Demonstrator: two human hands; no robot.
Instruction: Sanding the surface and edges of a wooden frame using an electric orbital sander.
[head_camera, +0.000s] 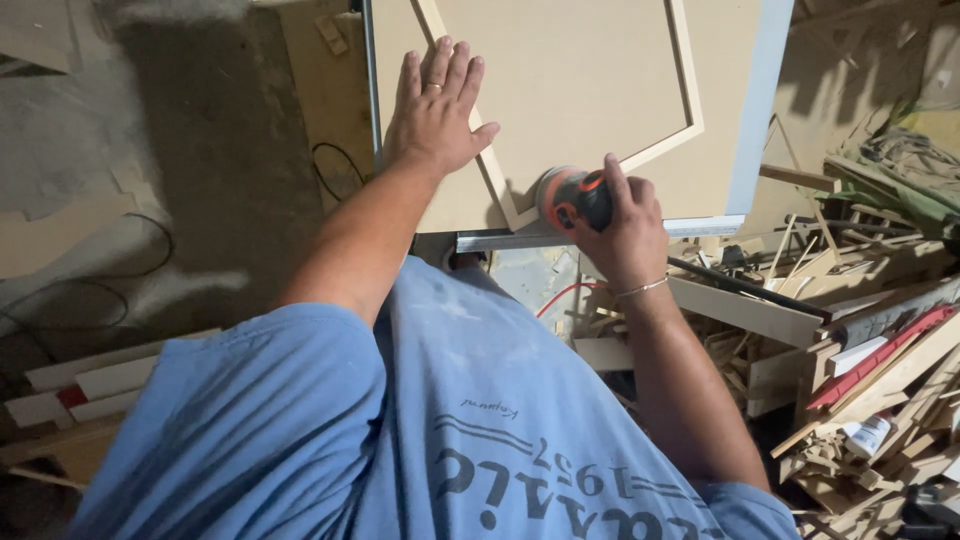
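Note:
A pale fibreboard cabinet door (590, 70) with a raised frame and recessed centre lies flat on a work surface ahead of me. My left hand (436, 112) rests flat on the door's left frame rail, fingers spread, a ring on one finger. My right hand (622, 228) grips an orange and black palm sander (568, 197) that sits on the door's near frame corner. A thin bracelet circles my right wrist. My blue shirt fills the lower part of the view.
A large heap of wood offcuts and strips (860, 350) lies to the right. A metal edge rail (520, 238) runs under the door's near side. Black cable (330, 170) and white boards (90, 385) lie on the dusty floor to the left. A red cord (560, 295) hangs below.

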